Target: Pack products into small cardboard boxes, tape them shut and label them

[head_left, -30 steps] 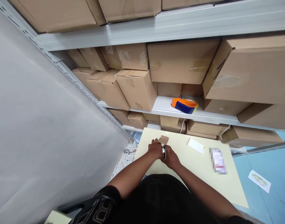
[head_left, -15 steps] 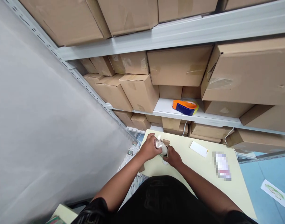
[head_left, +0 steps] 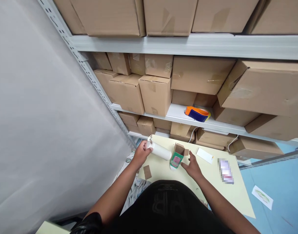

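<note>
My left hand (head_left: 142,154) is wrapped round the lidded end of a white bottle (head_left: 161,151), which has a shiny band and a pale carry loop. The bottle lies tilted over the table, its base pointing right toward a small green carton (head_left: 176,160). That carton stands with its brown cardboard flaps spread at the top and a pink patch on its side. Just right of the carton, my right hand (head_left: 193,166) is open, thumb and fingers apart. Its thumb tip is close to the carton; I cannot tell if they touch.
On the pale table (head_left: 212,191) lie a brown cardboard piece (head_left: 147,172), a white card (head_left: 204,155) and a blurred-out item (head_left: 226,171). Shelves of cardboard boxes (head_left: 154,94) rise behind, with an orange and blue tape dispenser (head_left: 198,113) on one. A grey wall (head_left: 53,130) stands left.
The white bottle has come out of the carton and moved left in my left hand. My right hand has let go of the carton and opened. The view has shifted slightly.
</note>
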A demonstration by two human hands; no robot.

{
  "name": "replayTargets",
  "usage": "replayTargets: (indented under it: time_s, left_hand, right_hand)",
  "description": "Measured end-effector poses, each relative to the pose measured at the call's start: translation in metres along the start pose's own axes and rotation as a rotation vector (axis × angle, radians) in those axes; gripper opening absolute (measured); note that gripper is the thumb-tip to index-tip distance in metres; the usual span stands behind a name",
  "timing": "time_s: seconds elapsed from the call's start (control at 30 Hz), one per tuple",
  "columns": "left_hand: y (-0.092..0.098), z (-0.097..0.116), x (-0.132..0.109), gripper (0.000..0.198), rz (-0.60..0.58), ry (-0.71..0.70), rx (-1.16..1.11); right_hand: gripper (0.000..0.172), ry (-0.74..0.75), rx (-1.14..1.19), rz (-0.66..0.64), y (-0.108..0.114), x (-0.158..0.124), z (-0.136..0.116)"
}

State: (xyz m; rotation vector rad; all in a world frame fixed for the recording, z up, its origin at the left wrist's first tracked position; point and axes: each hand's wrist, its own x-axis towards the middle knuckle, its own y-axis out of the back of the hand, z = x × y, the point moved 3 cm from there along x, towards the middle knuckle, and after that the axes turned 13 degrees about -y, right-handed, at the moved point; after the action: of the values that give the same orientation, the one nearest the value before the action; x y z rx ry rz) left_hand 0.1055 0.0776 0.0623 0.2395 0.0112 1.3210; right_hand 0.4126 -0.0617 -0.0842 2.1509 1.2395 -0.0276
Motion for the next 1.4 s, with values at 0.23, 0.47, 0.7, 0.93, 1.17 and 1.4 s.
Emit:
replayTargets:
  time_s: [0.23, 0.47, 0.7, 0.93, 1.17, 1.4]
  left_hand:
    - [-0.007, -0.014, -0.008, 0.043, -0.231, 0.105, -0.428]
    - [-0.038, -0.016, -0.007, 0.059, -0.223, 0.134, -0.714]
    - [-0.071, -0.01, -0.022, 0.059, -0.147, 0.275, -0.82]
    - [-0.086, 0.023, -0.017, 0.06, -0.234, 0.131, -0.8]
    - [-0.109, 0.037, -0.017, 0.054, -0.303, 0.044, -0.599]
    - [-0.128, 0.038, -0.002, 0.05, -0.364, 0.058, -0.57]
  right_hand:
    - [0.066, -0.22, 0.312, -0.25, -0.007, -0.079, -0.028]
    - [0.065, -0.261, 0.818, -0.624, -0.038, -0.119, -0.095]
    - [0.081, 0.012, 0.726, -0.197, -0.024, -0.126, -0.096]
    - [0.06, -0.178, 0.852, -0.607, -0.013, -0.132, -0.099]
    - [0.07, 0.024, 0.726, -0.343, 0.006, -0.103, -0.097]
    - [0.057, -0.063, 0.824, -0.595, 0.014, -0.09, -0.096]
